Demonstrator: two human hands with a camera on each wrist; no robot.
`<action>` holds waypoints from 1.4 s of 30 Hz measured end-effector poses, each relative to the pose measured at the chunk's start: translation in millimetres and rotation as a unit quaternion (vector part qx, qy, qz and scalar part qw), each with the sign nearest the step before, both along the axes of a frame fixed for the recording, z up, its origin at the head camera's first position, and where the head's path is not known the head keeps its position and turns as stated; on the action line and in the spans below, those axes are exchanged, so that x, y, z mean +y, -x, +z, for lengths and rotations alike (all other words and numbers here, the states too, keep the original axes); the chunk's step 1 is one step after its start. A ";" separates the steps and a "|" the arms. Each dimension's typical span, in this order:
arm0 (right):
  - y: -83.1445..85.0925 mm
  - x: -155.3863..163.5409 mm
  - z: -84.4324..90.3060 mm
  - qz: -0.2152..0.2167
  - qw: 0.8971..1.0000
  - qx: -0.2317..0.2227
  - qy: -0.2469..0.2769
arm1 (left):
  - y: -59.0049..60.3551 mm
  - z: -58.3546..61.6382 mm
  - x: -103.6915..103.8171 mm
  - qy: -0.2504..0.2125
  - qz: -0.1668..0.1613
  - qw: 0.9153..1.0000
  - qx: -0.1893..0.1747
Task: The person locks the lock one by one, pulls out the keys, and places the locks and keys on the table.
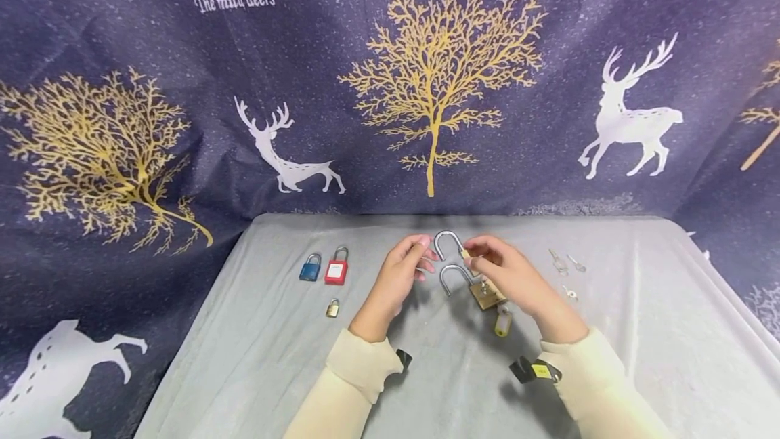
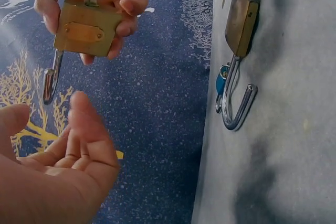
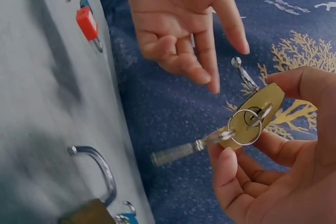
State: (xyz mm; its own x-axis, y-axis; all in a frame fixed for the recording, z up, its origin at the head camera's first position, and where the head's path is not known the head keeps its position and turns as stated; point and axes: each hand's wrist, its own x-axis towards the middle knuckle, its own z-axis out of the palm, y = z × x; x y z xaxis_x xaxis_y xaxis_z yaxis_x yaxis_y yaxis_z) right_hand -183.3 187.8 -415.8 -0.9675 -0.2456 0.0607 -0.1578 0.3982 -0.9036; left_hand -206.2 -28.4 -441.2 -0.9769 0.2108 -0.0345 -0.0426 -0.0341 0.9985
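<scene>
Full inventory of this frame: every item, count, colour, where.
Held brass padlock: 1, brass with steel shackle, key ring in its base, in the right hand above the table.
Lying brass padlock: 1, brass, shackle open, on the cloth below the hands.
Yellow-tagged key: 1, near side of the lying padlock.
Red padlock: 1, table left.
Blue padlock: 1, left of the red one.
Small brass padlock: 1, nearer than the red one.
Loose silver keys: about 3, table right.
Grey tablecloth: 1.
Navy deer-and-tree backdrop: 1, behind the table.
Left hand: fingers relaxed, beside the shackle; contact unclear.
Right hand: grips the held padlock.
</scene>
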 end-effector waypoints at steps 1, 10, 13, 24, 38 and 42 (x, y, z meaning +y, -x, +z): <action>-0.4 -0.9 -1.2 0.005 1.000 -0.004 0.010 | -0.3 0.1 0.2 -0.006 -0.001 1.000 0.002; -3.2 -8.9 -8.3 0.034 0.997 -0.055 0.035 | 0.6 1.3 -1.0 -0.033 -0.005 0.999 -0.013; -3.4 -11.9 -9.9 0.046 0.996 -0.067 0.041 | 1.1 2.0 -4.2 -0.023 -0.012 0.999 -0.023; -1.5 -17.6 -15.6 0.043 0.994 -0.077 0.060 | 3.7 1.0 -9.1 0.016 -0.022 1.000 0.008; 1.8 -26.8 -27.2 0.029 0.973 -0.109 0.203 | 3.3 -1.5 -6.2 0.039 0.009 0.998 0.049; 1.1 -25.5 -29.3 0.034 0.969 -0.116 0.214 | -0.1 -1.3 -6.1 0.085 -0.014 0.995 0.056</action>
State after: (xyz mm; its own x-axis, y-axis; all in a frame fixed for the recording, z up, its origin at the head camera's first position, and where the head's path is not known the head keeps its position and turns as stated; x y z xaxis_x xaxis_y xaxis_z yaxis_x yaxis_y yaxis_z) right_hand -184.4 162.3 -445.1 -0.9497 -0.3099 -0.0457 0.0561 -0.0246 -0.9981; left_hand -206.1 -34.6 -442.5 -0.9704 0.2386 0.0365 0.0702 0.1345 0.9884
